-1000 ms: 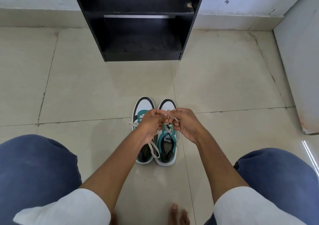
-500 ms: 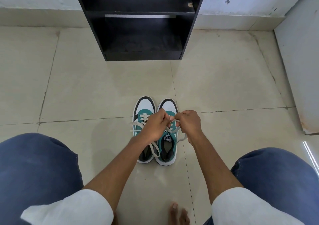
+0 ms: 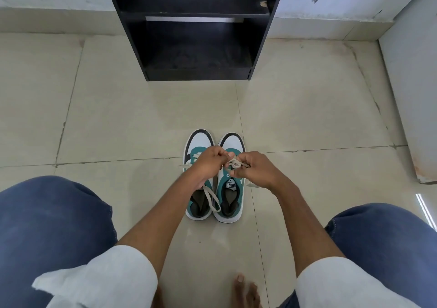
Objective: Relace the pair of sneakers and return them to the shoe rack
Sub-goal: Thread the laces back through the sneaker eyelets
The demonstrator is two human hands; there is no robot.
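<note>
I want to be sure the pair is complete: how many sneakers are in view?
2. The left sneaker and the right sneaker stand side by side on the floor in front of the shoe rack; its visible shelves hold none.

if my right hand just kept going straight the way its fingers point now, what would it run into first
Your right hand points toward your left hand, with only the lace pinched between them. So it would likely meet the lace, then the left hand's fingers; depth is hard to judge from above.

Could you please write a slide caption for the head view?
Both hands, left and right, tie a cream lace on teal-and-white sneakers before a black shoe rack.
</note>
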